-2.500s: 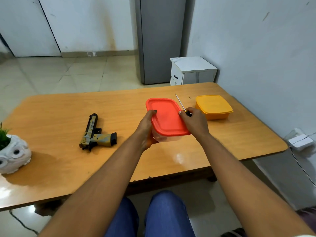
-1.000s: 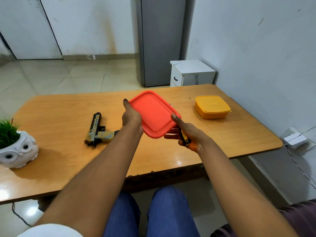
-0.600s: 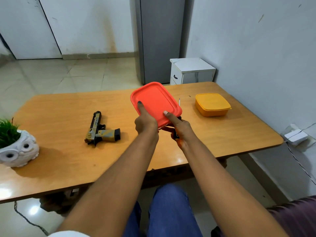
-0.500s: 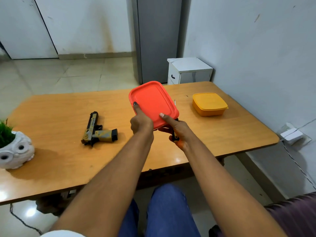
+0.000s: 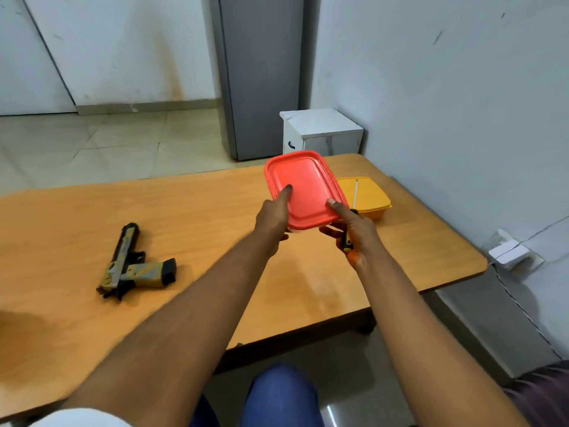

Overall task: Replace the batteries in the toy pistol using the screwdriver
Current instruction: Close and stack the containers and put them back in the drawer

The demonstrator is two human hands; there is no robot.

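Note:
The toy pistol (image 5: 132,266), black with tan and gold, lies flat on the wooden table (image 5: 200,211) at the left. A red-lidded box (image 5: 303,188) is held tilted above the table between both hands. My left hand (image 5: 274,217) grips its left edge with the thumb on the lid. My right hand (image 5: 354,232) supports the right edge, thumb on the lid, while its fingers also clamp the screwdriver (image 5: 349,229), whose thin shaft points up past the lid. The box's contents are hidden.
A yellow lidded box (image 5: 368,197) stands on the table just behind the red one. A white cabinet (image 5: 320,132) and a grey fridge (image 5: 261,75) stand beyond the table. A white wall runs along the right. My knees are under the front edge.
The red-lidded box was lifted off the table and tilted toward me. Over the last half second both hands carried it a little right, in front of the yellow box. The pistol has not moved.

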